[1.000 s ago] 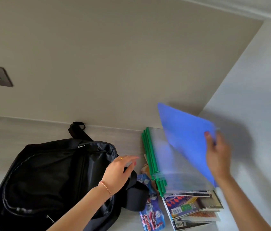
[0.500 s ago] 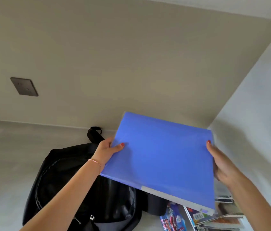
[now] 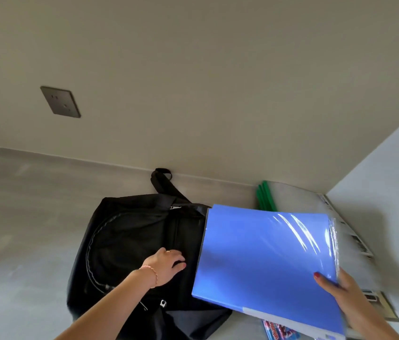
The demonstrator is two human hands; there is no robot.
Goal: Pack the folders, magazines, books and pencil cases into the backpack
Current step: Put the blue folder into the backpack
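Note:
A black backpack (image 3: 129, 241) lies flat on the grey surface, its strap pointing at the back wall. My left hand (image 3: 165, 265) rests on the backpack's front near the zip, fingers curled into the fabric. My right hand (image 3: 335, 288) grips the near right corner of a blue folder (image 3: 262, 261), held tilted above the stack and overlapping the backpack's right edge. Green-spined clear folders (image 3: 265, 196) lie behind it. Magazines (image 3: 357, 244) show under them along the right wall. A colourful pencil case (image 3: 279, 331) peeks out below the blue folder.
A grey wall (image 3: 193, 94) with a dark socket plate (image 3: 60, 101) stands behind the backpack. A pale side wall (image 3: 389, 180) closes the right. Bare grey surface (image 3: 22, 229) stretches to the left of the backpack.
My left hand has let go of the blue folder and dropped onto the backpack. The folder, now held by my right hand alone, has moved right and lower.

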